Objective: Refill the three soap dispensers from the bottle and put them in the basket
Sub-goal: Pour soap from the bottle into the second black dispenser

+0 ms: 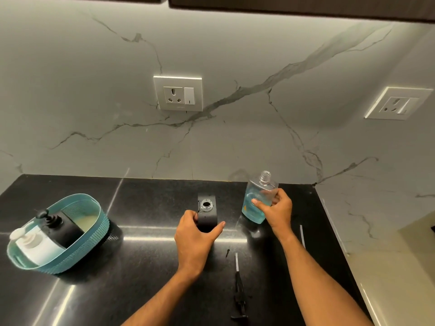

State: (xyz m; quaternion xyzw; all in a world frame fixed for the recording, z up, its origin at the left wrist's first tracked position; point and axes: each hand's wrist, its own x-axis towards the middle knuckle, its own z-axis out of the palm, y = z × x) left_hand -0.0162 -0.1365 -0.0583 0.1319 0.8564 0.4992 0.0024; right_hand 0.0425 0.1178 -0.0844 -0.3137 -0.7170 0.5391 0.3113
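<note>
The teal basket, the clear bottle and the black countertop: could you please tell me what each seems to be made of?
Teal oval basket: probably moulded plastic, matte, with a ribbed, woven-look wall.
Clear bottle of blue liquid: transparent plastic or glass, uncertain; glossy, threaded open neck.
Black countertop: likely polished stone, judging by its mirror-like light streaks.

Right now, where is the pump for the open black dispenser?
The black pump lies flat on the dark counter between the two forearms, nearer the camera than the open dispenser.

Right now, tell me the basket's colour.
Teal, with a fine ribbed texture on the basket wall; the head view shows it.
</note>
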